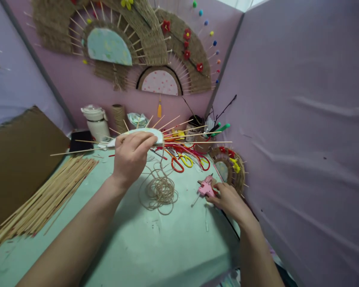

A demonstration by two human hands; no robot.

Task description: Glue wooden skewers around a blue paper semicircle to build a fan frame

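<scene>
My left hand (133,153) pinches the fan (155,131); right hand (228,200), half-curled, grips the glue gun (206,187) near the desk's (179,235) right edge!

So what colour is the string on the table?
The string is light brown, as the head view shows.

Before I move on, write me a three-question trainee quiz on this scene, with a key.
1. Which hand holds the half-round board with sticks fanning from its edge?
2. True or false: the loose twine lies on the table.
3. What is nearest the right hand? A) scissors B) pink tool C) jar

Key: 1. The left hand. 2. True. 3. B.
</scene>
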